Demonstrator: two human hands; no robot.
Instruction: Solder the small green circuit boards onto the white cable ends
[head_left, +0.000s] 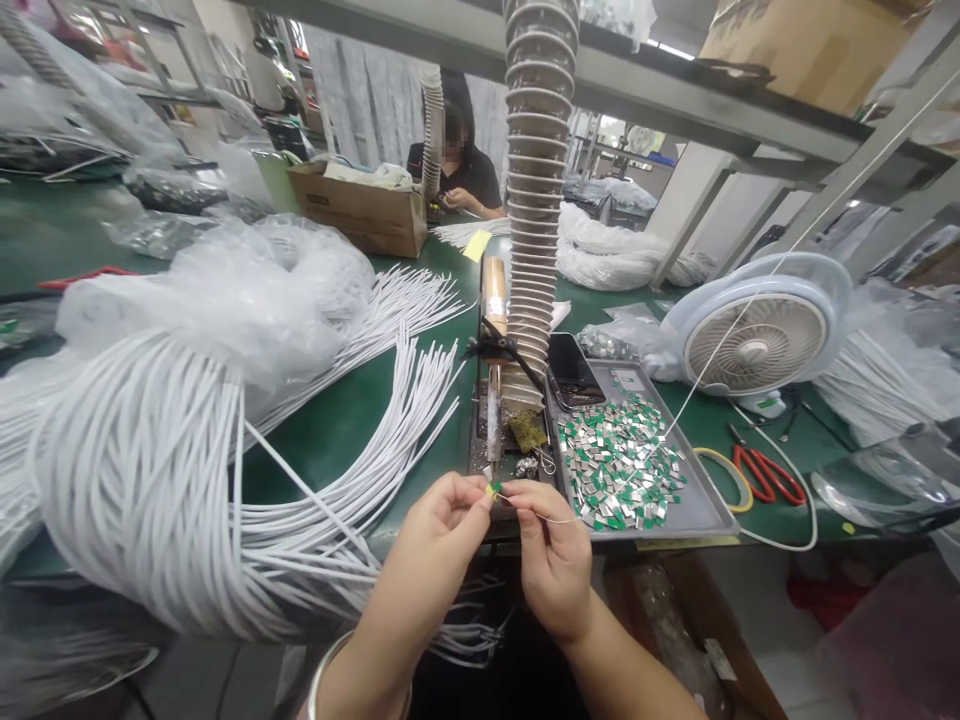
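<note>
My left hand (pixel 450 515) is closed in a pinch on a small green circuit board (pixel 495 488), just below the tip of a soldering iron (pixel 493 410). The iron is fixed upright, its wooden handle at the top. Close beside it, my right hand (pixel 555 545) is closed on a thin solder wire (pixel 555 520), whose end points at the board. Fingers partly cover the board, and I cannot tell whether the iron's tip touches it. Under the iron lie a yellowish sponge (pixel 528 430) and a dark base plate (pixel 480 440).
Bundled white cables (pixel 150 480) fill the left side. To the right, a metal tray (pixel 705 510) holds many small green-and-silver boards (pixel 622 460) and a phone (pixel 574 370). Beyond are tape (pixel 739 470), red-handled pliers (pixel 765 475) and a fan (pixel 754 340). An exhaust hose (pixel 536 200) hangs ahead; a person (pixel 457 160) sits opposite.
</note>
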